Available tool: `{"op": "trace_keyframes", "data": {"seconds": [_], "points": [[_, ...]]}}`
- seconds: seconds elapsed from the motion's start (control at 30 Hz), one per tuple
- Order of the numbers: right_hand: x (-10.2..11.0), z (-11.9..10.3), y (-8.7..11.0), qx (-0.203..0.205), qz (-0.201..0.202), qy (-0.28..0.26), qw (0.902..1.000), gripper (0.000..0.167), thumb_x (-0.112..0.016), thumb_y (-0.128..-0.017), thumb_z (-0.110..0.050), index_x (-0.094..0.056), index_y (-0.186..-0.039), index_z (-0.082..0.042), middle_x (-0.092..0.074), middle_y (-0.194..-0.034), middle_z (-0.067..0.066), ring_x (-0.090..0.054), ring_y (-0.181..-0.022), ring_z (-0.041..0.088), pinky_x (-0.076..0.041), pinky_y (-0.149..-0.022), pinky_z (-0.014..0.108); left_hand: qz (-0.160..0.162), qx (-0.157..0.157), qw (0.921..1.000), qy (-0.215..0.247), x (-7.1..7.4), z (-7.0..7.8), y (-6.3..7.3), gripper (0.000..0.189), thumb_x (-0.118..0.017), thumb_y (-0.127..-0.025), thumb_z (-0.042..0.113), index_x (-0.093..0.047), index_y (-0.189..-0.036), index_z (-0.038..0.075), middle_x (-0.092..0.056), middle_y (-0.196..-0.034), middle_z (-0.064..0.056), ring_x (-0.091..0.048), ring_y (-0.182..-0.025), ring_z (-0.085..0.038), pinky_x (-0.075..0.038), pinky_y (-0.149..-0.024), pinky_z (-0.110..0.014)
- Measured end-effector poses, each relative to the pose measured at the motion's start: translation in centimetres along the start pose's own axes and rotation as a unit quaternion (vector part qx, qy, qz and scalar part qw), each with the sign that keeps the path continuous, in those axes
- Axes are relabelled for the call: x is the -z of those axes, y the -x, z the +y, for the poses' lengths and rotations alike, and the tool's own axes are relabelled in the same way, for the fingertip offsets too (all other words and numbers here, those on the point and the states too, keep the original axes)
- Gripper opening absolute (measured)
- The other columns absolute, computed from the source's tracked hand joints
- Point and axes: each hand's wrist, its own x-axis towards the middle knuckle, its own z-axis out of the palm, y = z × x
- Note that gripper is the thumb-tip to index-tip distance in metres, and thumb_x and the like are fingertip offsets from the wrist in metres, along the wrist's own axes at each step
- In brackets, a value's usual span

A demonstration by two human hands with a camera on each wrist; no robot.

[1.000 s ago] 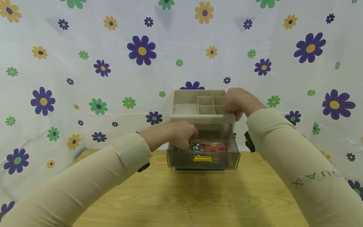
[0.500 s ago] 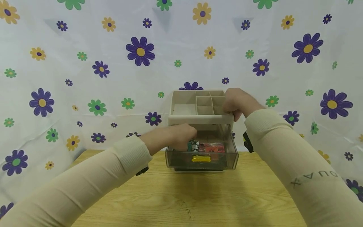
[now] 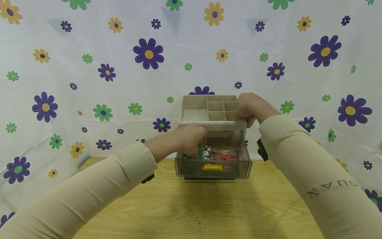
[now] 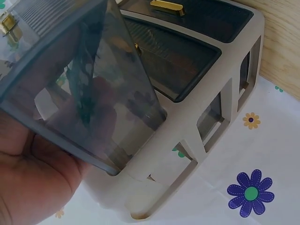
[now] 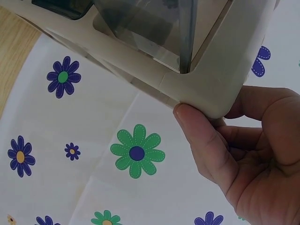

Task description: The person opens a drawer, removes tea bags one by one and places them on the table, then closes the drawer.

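Observation:
A cream desk organizer (image 3: 212, 125) stands on the table, its top smoky see-through drawer (image 3: 243, 159) pulled out. My left hand (image 3: 191, 139) reaches down into that drawer and pinches a flat dark-green piece with a white pattern (image 3: 206, 152). In the left wrist view the piece (image 4: 83, 89) shows dimly through the drawer wall, with my fingers beside it. A red-and-pink flat packet (image 3: 223, 155) lies to its right in the drawer. My right hand (image 3: 249, 108) grips the organizer's upper right corner, thumb at the side in the right wrist view.
Below the open drawer, further dark drawers (image 4: 171, 56) with gold handles are closed. The organizer's top tray (image 3: 194, 114) has a large compartment and several small ones. A flower-printed white cloth (image 3: 119, 83) hangs behind; the wooden table (image 3: 167, 209) extends in front.
My left hand has risen slightly inside the drawer, and more of the green-and-white piece shows beside its fingers. My right hand keeps its grip on the organizer's corner.

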Motion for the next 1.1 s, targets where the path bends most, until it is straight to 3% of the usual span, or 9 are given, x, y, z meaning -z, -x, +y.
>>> {"op": "trace_keyframes", "data": {"seconds": [0.3,0.53,0.8,1.1], "points": [[0.1,0.1,0.0,0.004,-0.005,-0.001,1.0000,0.022,-0.057,-0.085,0.001,-0.056,-0.106,0.010,-0.067,-0.095,0.027,-0.070,-0.054,0.020,-0.060,-0.060,0.034,0.006,0.000,0.9952,0.098,0.8,-0.3,0.3,0.043,-0.088,-0.076,0.013,-0.063,-0.110,0.009,-0.064,-0.101,-0.004,-0.059,-0.095,-0.019,-0.053,-0.087,-0.035],[0.1,0.2,-0.1,0.003,-0.005,0.001,1.0000,0.022,-0.057,-0.085,0.000,-0.056,-0.105,0.010,-0.067,-0.096,0.027,-0.071,-0.055,0.021,-0.061,-0.063,0.036,0.034,-0.025,0.9889,0.142,1.8,-0.7,0.9,0.030,-0.081,-0.083,0.009,-0.067,-0.109,0.010,-0.067,-0.103,-0.003,-0.061,-0.098,-0.019,-0.052,-0.092,-0.036],[0.1,0.1,0.1,0.002,-0.006,-0.004,1.0000,0.022,-0.056,-0.087,-0.001,-0.055,-0.106,0.010,-0.066,-0.098,0.028,-0.072,-0.059,0.024,-0.061,-0.063,0.035,0.111,-0.050,0.9793,0.162,3.7,-1.6,2.3,0.028,-0.080,-0.083,0.006,-0.068,-0.108,0.013,-0.069,-0.105,-0.003,-0.063,-0.105,-0.021,-0.051,-0.097,-0.040],[0.1,0.0,0.2,0.006,-0.011,-0.008,0.9999,0.022,-0.056,-0.088,0.000,-0.055,-0.107,0.010,-0.066,-0.099,0.029,-0.072,-0.060,0.024,-0.061,-0.064,0.035,0.171,-0.026,0.9652,0.196,6.3,-3.1,4.5,0.031,-0.078,-0.085,0.005,-0.066,-0.113,0.010,-0.070,-0.113,-0.005,-0.065,-0.111,-0.023,-0.049,-0.104,-0.041]]}}
